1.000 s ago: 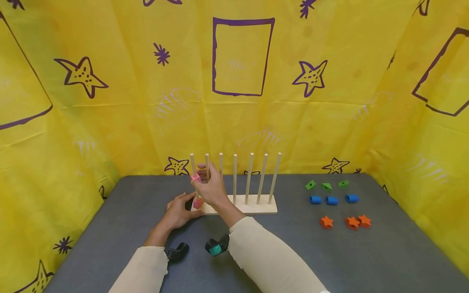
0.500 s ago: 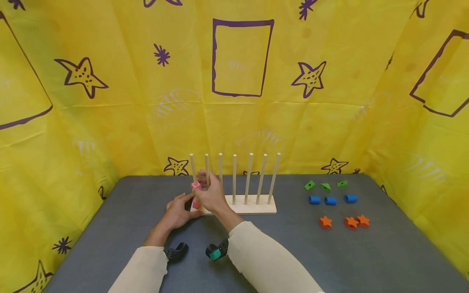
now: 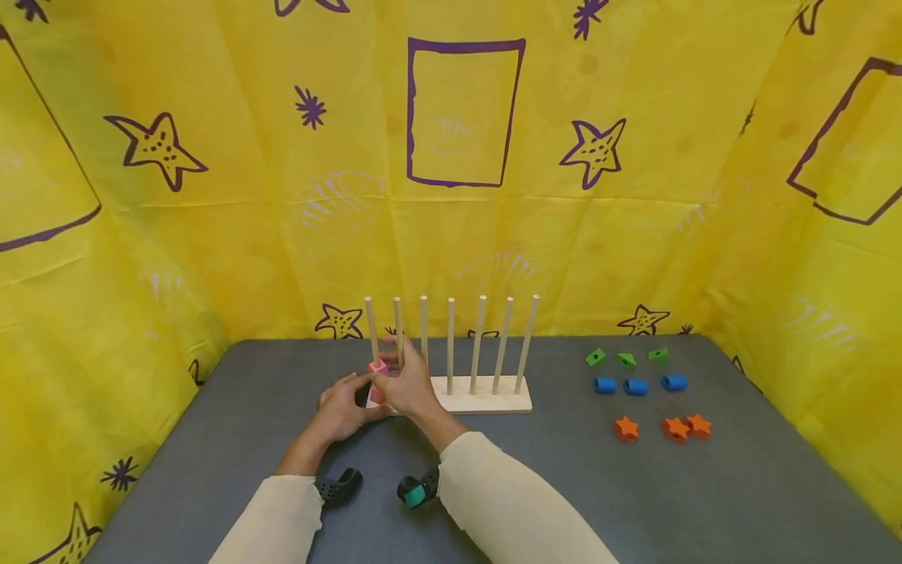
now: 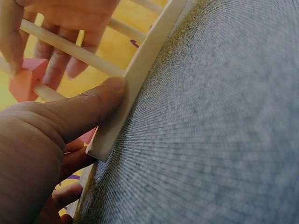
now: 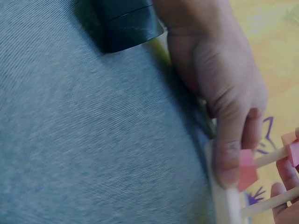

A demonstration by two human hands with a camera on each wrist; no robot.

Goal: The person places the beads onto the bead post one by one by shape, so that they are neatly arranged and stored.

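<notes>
A wooden peg stand (image 3: 486,395) with a row of several upright pegs sits on the table. My left hand (image 3: 341,409) grips its left end, thumb along the front edge of the base, fingers behind. On the leftmost peg, one pink block (image 5: 247,170) rests down at the base. Higher on that peg is a second pink block (image 4: 24,85), with a stretch of bare peg between the two. My right hand (image 3: 412,385) pinches this upper block between thumb and fingers, its other fingers spread behind the second peg.
To the right lie three green triangular blocks (image 3: 626,359), three blue cylinders (image 3: 636,387) and three orange star blocks (image 3: 626,428) in rows on the grey table (image 3: 550,486). A yellow patterned cloth (image 3: 451,235) hangs close behind the table and at both sides.
The right hand has slid the upper pink block down the leftmost peg, nearer the lower one. The left hand has kept its hold on the stand's end.
</notes>
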